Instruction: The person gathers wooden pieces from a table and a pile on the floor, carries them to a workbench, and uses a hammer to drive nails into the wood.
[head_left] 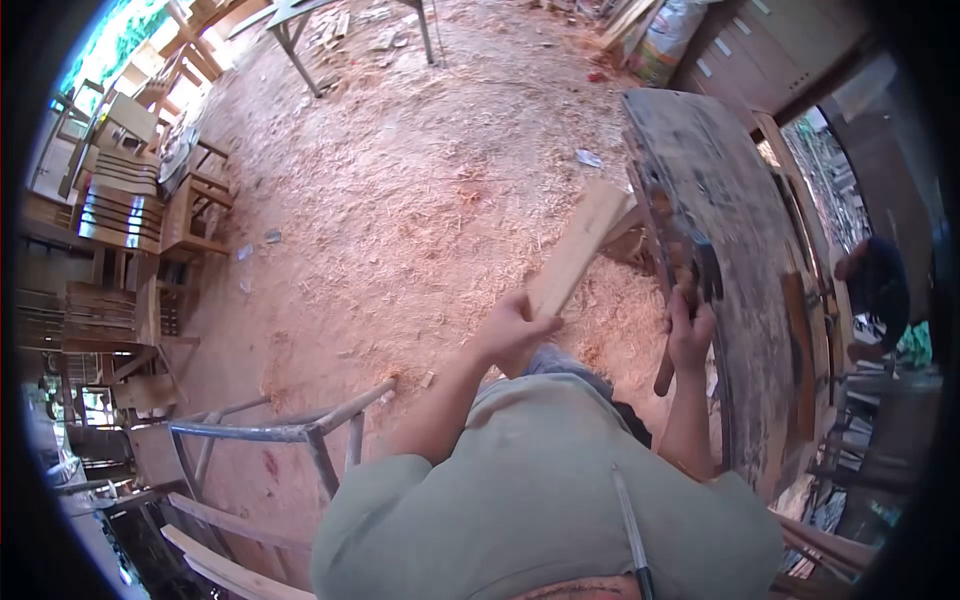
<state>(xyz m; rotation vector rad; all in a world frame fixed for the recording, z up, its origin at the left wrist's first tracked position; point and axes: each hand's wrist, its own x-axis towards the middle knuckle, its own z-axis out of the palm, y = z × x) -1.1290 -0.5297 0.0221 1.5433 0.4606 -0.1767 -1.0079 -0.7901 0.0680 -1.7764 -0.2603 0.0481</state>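
My left hand point(515, 330) is closed round the near end of a pale wooden board point(578, 255), which slants up and to the right over the floor. At the left edge of a dark, worn workbench point(735, 220), my right hand point(690, 330) grips a tool with a wooden handle point(664, 368) pointing down. The tool's dark head point(707, 268) shows just above the fingers, though its exact shape is hard to make out. The board's far end is near the bench edge.
Wood shavings cover the floor point(400, 200). Wooden chairs point(125, 200) are stacked at the left, and a metal-framed stand point(260, 432) is at the lower left. A table point(345, 8) stands at the top. Beyond the bench at the right is another person point(880, 290).
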